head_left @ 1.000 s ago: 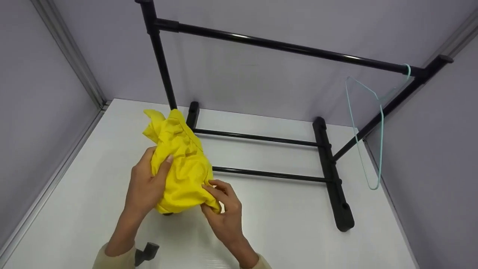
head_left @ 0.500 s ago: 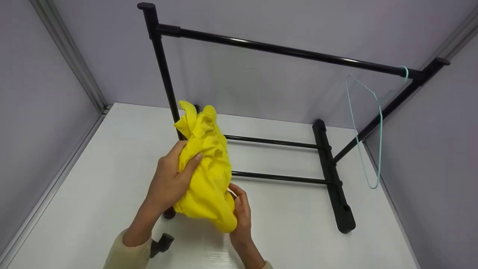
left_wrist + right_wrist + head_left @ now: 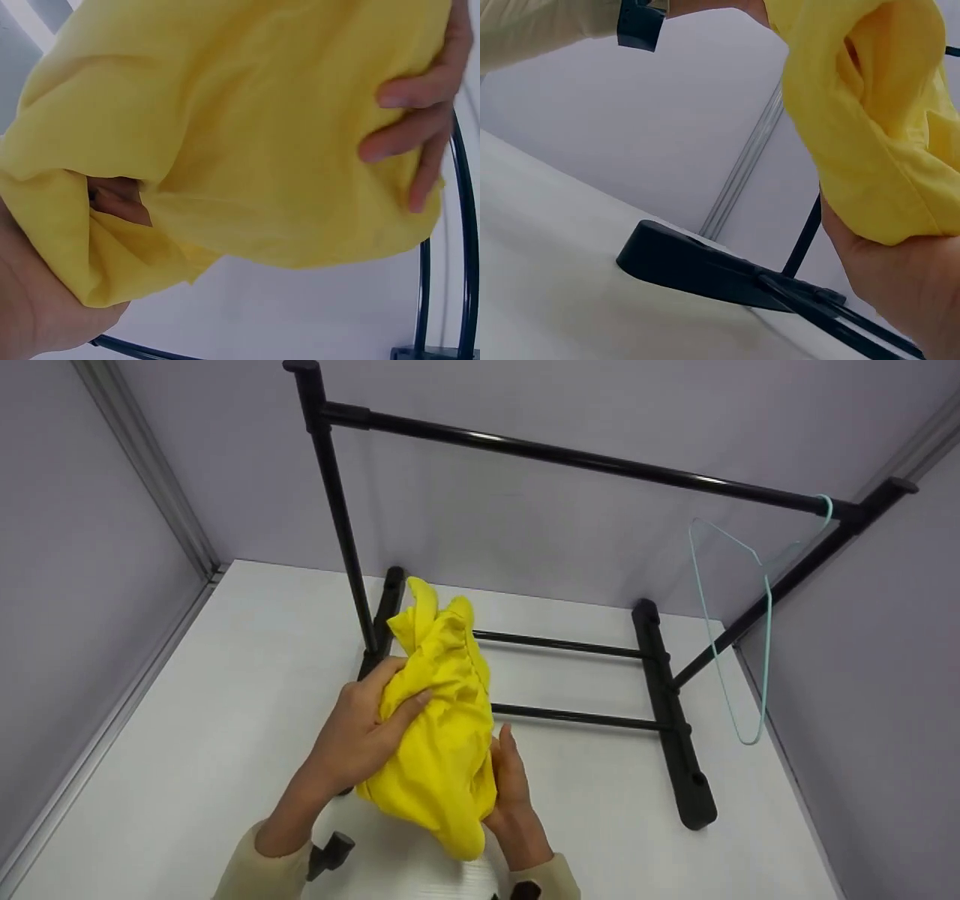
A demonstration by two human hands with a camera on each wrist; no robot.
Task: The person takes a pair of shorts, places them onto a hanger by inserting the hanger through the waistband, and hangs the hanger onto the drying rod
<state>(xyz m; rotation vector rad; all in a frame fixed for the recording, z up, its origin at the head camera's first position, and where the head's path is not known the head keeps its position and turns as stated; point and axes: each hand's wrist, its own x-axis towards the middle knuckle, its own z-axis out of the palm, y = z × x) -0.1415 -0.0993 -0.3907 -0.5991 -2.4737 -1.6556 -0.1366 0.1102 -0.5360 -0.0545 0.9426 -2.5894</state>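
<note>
A bunched yellow garment (image 3: 442, 727) with gathered folds hangs between both hands over the white surface. Its exact kind is hidden by the folds. My left hand (image 3: 367, 727) grips its left side, thumb across the front and fingers behind. My right hand (image 3: 514, 787) holds its lower right side, mostly hidden behind the cloth in the head view. In the left wrist view, right-hand fingers (image 3: 412, 112) bend over the yellow garment (image 3: 285, 150). In the right wrist view, the cloth (image 3: 877, 165) lies in the right palm and shows a hollow opening.
A black clothes rack (image 3: 570, 454) stands behind the hands, its feet on the white surface (image 3: 187, 720). A thin pale-green hanger (image 3: 766, 660) hangs at the right end of its top rail. Grey-violet walls (image 3: 97, 555) close in the sides and back.
Both hands and the yellow garment have moved right and slightly down. The right hand has gone from pinching the lower corner to holding the side from behind.
</note>
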